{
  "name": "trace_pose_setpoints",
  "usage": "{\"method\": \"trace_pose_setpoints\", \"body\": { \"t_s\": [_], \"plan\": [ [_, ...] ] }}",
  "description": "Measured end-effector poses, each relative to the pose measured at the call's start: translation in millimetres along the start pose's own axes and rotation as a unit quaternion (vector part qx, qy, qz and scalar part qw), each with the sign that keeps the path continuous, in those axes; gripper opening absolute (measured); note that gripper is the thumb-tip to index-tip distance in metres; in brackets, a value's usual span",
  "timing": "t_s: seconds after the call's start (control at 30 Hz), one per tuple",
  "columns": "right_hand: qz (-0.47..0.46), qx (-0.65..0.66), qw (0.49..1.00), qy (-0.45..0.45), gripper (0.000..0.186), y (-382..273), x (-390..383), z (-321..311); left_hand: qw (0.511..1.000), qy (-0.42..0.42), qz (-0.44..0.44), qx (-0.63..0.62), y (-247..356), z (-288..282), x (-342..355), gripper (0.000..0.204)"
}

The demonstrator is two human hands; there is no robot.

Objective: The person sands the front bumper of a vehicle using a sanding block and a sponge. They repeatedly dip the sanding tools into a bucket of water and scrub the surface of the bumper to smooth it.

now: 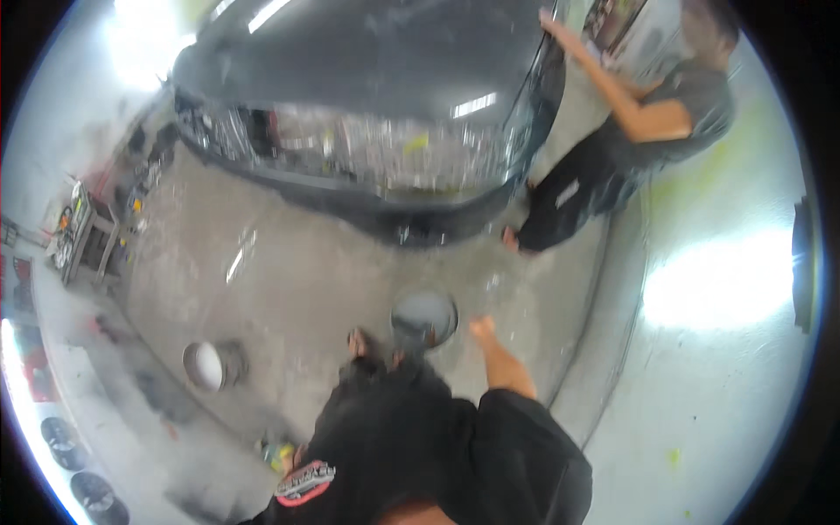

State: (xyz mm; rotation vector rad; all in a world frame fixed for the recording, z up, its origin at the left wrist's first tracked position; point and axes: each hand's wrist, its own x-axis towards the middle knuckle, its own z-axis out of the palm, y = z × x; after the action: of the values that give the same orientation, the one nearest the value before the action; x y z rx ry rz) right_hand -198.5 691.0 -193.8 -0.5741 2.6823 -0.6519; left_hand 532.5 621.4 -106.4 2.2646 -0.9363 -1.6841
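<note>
My left hand (296, 458) is low in the view, beside my black sleeve with its red and white print. It appears closed around a small yellow-green and whitish thing (278, 454), whose kind is too blurred to make out. My right hand (481, 327) reaches forward over the floor, just right of a round bucket (424, 318) and apart from it. Its fingers are smeared by motion, and nothing clearly shows in them. Ahead stands a dark car (385, 70), its glossy end toward me; neither of my hands touches it.
A co-worker (665, 114) in dark clothes stands at the car's right side, a hand on its edge. A second bucket (210, 366) with a pale inside is at the left. A small cluttered stand (87, 236) is by the left wall. My feet are near the first bucket.
</note>
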Motion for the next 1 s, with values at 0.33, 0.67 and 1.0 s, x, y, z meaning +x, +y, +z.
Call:
{"method": "trace_pose_setpoints", "body": {
  "t_s": [0.33, 0.67, 1.0],
  "plan": [
    [-0.059, -0.246, 0.868, -0.427, 0.045, 76.2, -202.3, -2.4, 0.995, -0.029, -0.045, 0.087, 34.1, -21.8, -91.0, 0.028],
    [0.166, -0.047, 0.843, -0.510, 0.040, -8.6, -322.5, -34.8, 0.997, -0.042, 0.025, 0.059, 120.9, -51.8, -14.3, 0.028],
    [0.247, -0.017, 0.876, -0.413, 0.036, -104.7, -396.2, -58.6, 0.992, -0.046, -0.081, 0.091, 94.6, -200.6, 24.7, 0.032]
  ]
}}
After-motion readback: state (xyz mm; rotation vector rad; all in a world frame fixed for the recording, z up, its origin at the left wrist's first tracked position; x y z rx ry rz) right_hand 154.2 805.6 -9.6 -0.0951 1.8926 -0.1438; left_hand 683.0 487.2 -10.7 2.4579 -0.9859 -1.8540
